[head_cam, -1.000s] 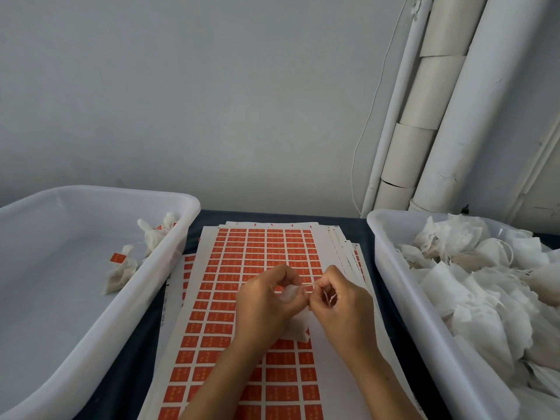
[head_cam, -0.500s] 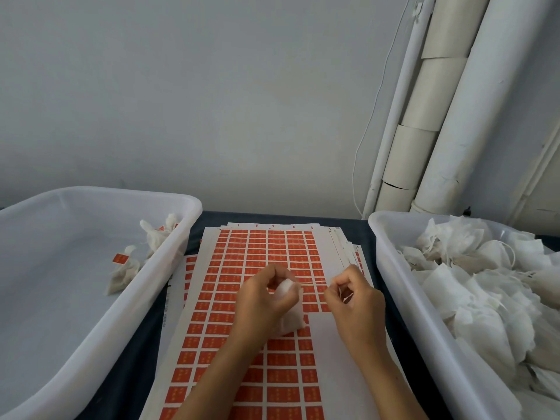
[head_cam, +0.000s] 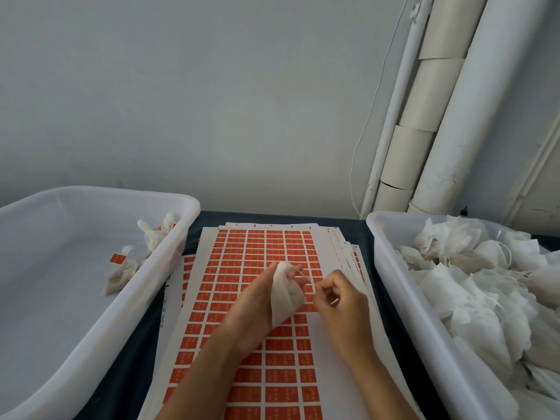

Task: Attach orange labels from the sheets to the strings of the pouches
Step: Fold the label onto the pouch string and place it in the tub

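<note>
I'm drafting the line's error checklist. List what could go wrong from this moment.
1. The left hand holds the pouch only loosely draped over its fingers; it could slip before the label goes on.
2. The string between the pouch and the right hand is thin; a hard pull may snap it or tear it loose.
3. Both forearms lie over the label sheet, so it may shift or labels may smudge.

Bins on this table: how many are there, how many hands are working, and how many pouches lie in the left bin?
White plastic bins: 2 (left bin, right bin)
Hands: 2 (left hand, right hand)
Labelled pouches in the left bin: 2 ()
Total: 6
</note>
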Available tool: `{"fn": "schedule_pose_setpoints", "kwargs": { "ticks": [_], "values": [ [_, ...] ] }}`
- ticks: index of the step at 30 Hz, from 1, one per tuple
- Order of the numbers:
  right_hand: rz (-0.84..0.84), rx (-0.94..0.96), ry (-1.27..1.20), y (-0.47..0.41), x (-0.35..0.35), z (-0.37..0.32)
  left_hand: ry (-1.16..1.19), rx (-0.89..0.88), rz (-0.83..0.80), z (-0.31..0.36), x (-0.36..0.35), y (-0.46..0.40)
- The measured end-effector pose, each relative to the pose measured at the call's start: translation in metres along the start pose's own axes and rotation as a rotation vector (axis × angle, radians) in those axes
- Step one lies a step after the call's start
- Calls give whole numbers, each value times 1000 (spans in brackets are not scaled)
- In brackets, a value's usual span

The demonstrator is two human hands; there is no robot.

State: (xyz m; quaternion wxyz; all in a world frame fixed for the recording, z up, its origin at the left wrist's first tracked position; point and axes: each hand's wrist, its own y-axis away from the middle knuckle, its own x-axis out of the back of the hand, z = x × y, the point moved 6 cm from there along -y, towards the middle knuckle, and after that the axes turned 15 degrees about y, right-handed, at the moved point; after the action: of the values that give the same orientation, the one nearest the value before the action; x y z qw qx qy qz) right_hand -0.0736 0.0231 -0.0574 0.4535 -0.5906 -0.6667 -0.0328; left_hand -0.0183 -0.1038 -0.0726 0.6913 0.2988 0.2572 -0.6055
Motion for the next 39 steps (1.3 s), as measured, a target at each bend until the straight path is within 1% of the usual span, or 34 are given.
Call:
{"fn": "schedule_pose_setpoints", "kwargs": {
  "ticks": [1,2,4,7,10,12,14,18,22,24,27,29,32,34,36,39],
  "values": [
    [-28,27,28,1,-3,-4,96,1,-29,2,-3,1],
    [-50,54,53,2,-6,-8,139,-12,-57,3,-5,2],
    [-82,112,85,4,-11,-14,108,-66,-77,4,-5,2],
    [-130,160,107,6,-15,-19,-44,-161,-25,9,-1,2],
    [-120,163,99,7,-12,-20,-140,-228,71,11,3,1],
    [-109,165,112,6,-9,-20,-280,-325,135,14,6,2],
    [-87,159,119,5,-7,-20,-438,-402,156,15,7,2],
    [-64,115,113,4,-2,-16,-607,-449,178,14,6,0],
    [-63,85,119,5,-1,-15,-794,-547,235,17,5,1],
    [-43,79,120,5,1,-17,-841,-587,250,19,4,3],
    [-22,53,57,7,3,-19,-858,-574,241,20,2,3],
    [30,80,54,8,7,-24,-864,-553,240,19,1,3],
    [141,255,139,11,13,-38,-818,-536,248,17,1,3],
    [151,349,169,12,12,-45,-812,-516,196,14,-1,3],
    [130,349,143,11,10,-45,-822,-500,137,12,-5,2],
    [141,271,98,7,12,-36,-780,-480,60,9,-8,1]
  ]
}}
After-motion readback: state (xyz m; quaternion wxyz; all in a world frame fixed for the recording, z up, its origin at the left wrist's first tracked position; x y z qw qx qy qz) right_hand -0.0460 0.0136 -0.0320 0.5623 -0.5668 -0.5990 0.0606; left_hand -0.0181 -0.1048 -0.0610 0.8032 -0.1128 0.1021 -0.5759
